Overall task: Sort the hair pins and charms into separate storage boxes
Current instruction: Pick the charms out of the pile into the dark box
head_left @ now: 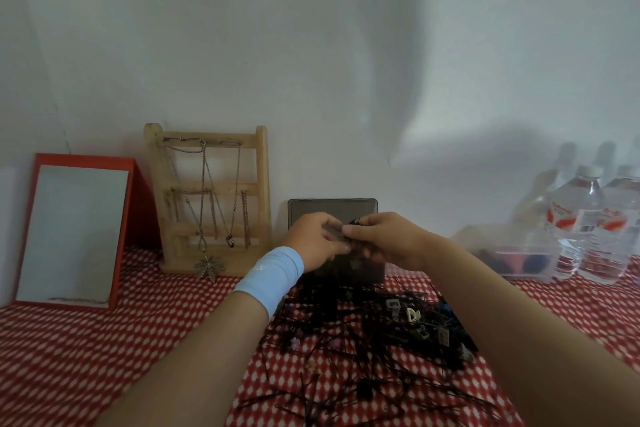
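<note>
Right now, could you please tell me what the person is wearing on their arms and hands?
The left hand and right hand are bare, with no gloves. A light blue wristband with a small white mark wraps the left wrist. Both forearms are uncovered, with no sleeves in view. The picture is too blurred to show any rings.

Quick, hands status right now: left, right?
Left hand: fingers curled at the dark storage box rim; actual grip cannot be told.
Right hand: pinching a small dark piece above that box.
</note>
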Action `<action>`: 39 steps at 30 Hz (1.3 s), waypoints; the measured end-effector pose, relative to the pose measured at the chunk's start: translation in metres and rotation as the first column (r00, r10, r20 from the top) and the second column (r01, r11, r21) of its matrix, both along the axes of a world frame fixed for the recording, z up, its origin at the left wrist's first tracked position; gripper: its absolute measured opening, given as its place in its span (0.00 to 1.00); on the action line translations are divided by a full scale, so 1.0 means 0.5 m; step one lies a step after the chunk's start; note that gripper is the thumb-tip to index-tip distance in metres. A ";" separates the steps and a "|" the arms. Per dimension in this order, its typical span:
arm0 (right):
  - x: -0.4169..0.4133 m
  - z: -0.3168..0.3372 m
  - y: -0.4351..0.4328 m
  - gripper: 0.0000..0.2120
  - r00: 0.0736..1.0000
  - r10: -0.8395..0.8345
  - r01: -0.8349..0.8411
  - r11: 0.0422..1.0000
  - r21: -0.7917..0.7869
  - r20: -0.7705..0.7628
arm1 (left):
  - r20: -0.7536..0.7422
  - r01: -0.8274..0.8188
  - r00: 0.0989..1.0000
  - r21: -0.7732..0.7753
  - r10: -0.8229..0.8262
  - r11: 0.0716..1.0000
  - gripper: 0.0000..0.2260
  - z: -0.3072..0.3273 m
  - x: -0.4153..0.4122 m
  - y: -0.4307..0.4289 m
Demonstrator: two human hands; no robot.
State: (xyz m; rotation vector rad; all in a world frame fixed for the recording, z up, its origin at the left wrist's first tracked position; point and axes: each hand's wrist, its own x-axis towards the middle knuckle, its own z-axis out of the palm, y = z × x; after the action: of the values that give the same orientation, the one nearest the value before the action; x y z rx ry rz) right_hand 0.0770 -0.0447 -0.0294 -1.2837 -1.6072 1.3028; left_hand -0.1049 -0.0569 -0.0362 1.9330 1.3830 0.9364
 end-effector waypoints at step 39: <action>-0.031 0.002 0.042 0.11 0.844 -0.228 -0.020 0.891 0.454 0.486 | -0.345 0.019 0.938 0.161 0.038 0.987 0.11 -0.003 -0.088 0.023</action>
State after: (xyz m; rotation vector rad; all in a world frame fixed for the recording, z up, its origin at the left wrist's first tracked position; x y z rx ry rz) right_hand 0.0618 -0.0238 -0.0284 -1.4779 -2.0211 0.4611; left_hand -0.1488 -0.0456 -0.0377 2.3019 1.5510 0.7548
